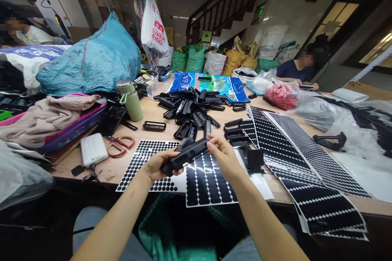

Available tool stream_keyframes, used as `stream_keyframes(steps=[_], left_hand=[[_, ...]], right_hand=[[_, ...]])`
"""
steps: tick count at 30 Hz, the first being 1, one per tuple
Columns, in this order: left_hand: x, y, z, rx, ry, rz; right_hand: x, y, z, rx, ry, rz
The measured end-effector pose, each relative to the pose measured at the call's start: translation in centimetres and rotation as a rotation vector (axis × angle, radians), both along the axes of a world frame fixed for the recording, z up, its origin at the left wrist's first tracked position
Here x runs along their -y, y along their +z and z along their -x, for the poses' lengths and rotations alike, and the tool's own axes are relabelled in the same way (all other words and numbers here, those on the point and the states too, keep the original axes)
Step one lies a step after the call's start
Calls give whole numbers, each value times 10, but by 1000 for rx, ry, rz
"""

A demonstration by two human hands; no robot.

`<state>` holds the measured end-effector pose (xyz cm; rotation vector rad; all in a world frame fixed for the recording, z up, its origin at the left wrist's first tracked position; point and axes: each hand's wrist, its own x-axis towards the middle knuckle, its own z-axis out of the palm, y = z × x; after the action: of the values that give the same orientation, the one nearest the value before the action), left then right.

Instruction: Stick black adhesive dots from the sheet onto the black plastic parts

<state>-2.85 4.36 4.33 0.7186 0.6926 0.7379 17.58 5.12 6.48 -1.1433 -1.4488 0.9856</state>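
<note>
My left hand [158, 164] is closed around the near end of a long black plastic part [187, 153], held slanted over a sheet of black oval stickers [204, 181]. My right hand [223, 151] pinches the part's far upper end with thumb and fingers. A sheet of round black dots [143, 159] lies just left of the hands. Behind them sits a heap of similar black plastic parts [192, 108] on the wooden table [153, 114].
Long sheets of black stickers [294, 151] fan out to the right. A green bottle [132, 100], a white power bank [92, 149] and red scissors [118, 145] lie left. A blue bag [92, 59] and sacks stand behind. One person sits far right [298, 69], another far left [21, 32].
</note>
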Motion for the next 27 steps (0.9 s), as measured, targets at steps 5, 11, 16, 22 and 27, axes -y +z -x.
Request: stream_keyframes(steps=[5,11,16,22,27], left_hand=[[15,-3,-27,-42,-13,165],[16,-5,-32,-46,-107,234],[17,-8,-37,-54,-154,272],[23,-8,-45,-62,-107,252],[25,-7,-50,-79,-125,187]], right_hand=[[22,-14,3,16,78,91],[47,-2,-7,183,20,10],[62,3,-1,242,135,58],[67,-6,2,253,98,99],[68,-7,-3,268,81,97]])
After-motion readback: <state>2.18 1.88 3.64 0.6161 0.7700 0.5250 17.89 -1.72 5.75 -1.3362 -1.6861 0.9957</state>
